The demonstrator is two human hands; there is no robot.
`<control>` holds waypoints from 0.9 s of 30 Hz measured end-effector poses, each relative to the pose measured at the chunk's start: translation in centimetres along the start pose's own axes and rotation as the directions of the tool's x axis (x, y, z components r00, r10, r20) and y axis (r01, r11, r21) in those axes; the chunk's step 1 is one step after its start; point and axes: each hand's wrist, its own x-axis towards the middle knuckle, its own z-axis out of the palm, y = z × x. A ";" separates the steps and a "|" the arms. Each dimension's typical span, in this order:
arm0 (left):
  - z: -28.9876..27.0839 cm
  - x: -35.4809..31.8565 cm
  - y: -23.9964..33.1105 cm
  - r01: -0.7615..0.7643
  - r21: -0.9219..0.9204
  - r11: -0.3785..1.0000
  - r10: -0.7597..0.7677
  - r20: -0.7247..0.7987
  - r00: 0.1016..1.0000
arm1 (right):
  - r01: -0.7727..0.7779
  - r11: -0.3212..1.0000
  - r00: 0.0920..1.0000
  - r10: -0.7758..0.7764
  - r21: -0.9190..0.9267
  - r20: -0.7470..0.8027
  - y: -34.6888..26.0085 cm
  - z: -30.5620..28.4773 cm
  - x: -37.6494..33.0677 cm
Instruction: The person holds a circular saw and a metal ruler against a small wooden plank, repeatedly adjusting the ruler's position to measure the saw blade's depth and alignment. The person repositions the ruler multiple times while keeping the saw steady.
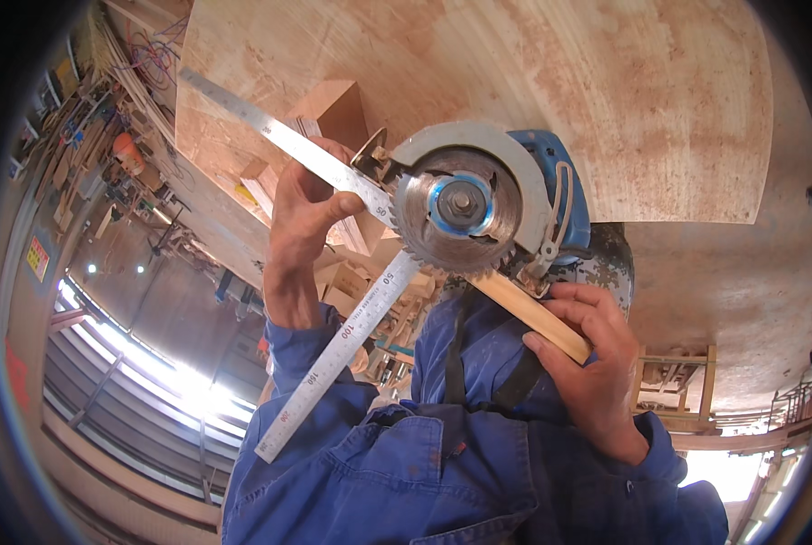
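My left hand [304, 227] grips a steel carpenter's square [351, 327] by one arm, thumb pressed on top. The corner of the square lies against the toothed blade of a circular saw [460, 207] with a grey guard and a blue body. My right hand [587, 363] holds a pale wooden strip [538, 318] that runs up under the blade's lower edge. The saw sits between the two hands, in front of blue work overalls [424, 472]. What carries the saw's weight is hidden.
A large plywood sheet [606, 100] fills the top. Wooden blocks [338, 109] lie behind the left hand. Workshop clutter and tools [106, 163] line the left side, bright windows [169, 381] sit lower left, and a wooden frame [678, 381] stands at right.
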 end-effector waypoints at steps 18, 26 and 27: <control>-0.1 -0.3 -0.3 -0.009 0.026 1.000 0.010 -0.042 0.999 | 0.014 1.000 1.000 -0.015 -0.008 -0.011 -0.6 0.2 -0.1; 0.1 -0.5 -0.2 -0.014 0.054 0.998 0.018 -0.061 0.998 | 0.065 0.998 0.998 -0.065 -0.028 -0.019 -0.3 0.2 -0.1; 0.1 -0.5 -0.2 -0.014 0.058 0.998 0.018 -0.062 0.998 | 0.067 0.997 0.998 -0.067 -0.029 -0.019 -0.3 0.2 -0.1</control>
